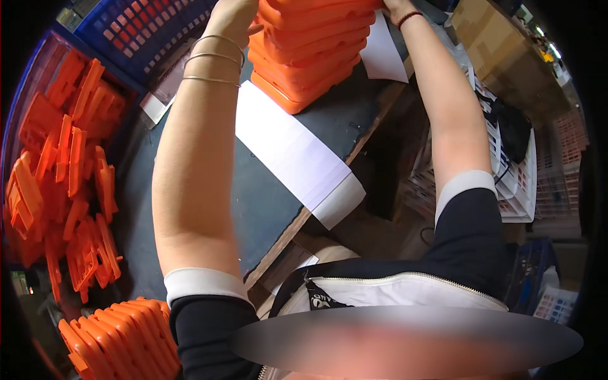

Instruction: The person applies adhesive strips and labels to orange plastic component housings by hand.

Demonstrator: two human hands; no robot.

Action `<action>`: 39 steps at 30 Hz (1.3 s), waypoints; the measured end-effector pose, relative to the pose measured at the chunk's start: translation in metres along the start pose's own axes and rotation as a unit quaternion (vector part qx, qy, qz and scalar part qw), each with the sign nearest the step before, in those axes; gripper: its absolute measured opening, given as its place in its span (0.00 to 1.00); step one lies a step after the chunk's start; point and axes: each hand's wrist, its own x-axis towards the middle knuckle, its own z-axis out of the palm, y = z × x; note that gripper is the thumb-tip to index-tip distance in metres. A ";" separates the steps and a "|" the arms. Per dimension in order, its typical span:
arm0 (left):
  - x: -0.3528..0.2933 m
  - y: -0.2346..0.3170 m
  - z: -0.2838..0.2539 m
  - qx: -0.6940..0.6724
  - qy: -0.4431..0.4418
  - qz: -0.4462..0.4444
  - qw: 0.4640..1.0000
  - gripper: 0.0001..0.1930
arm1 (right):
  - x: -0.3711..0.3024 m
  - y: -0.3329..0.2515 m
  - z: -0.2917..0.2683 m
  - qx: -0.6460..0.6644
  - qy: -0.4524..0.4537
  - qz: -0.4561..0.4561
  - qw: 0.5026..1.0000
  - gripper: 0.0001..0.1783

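Note:
A tall stack of orange plastic parts [310, 54] stands on the dark tabletop, its top cut off by the upper edge of the view. Against its left side is my left hand [235, 16], thumb toward the stack and the other fingers mostly hidden. My right hand [397, 7] grips the stack's upper right side, with only its lower part in view. A long white paper sheet [291, 152] lies on the table in front of the stack. Another white sheet [384, 54] shows beneath my right wrist.
Loose orange plastic pieces [69, 171] fill a blue bin at the left. A row of orange parts [123, 339] stands at the lower left. Behind is a blue slatted crate [149, 35]. A cardboard box [506, 57] and white plastic baskets [522, 183] stand at the right.

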 end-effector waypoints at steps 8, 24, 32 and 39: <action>-0.146 -0.083 -0.028 0.223 0.121 0.229 0.940 0.20 | -0.024 -0.015 -0.073 -0.181 0.125 -0.370 0.903 0.20; -0.348 -0.171 -0.359 0.556 0.495 -0.292 0.601 0.37 | -0.374 0.000 0.380 -0.126 -0.474 -0.527 0.694 0.19; -0.328 -0.128 -0.367 0.620 0.588 -0.026 0.519 0.38 | -0.382 0.034 0.552 -0.258 -0.188 -0.737 0.596 0.16; -0.324 -0.135 -0.409 0.657 0.553 -0.177 0.481 0.14 | -0.382 0.032 0.507 -0.408 -0.452 -0.569 0.553 0.13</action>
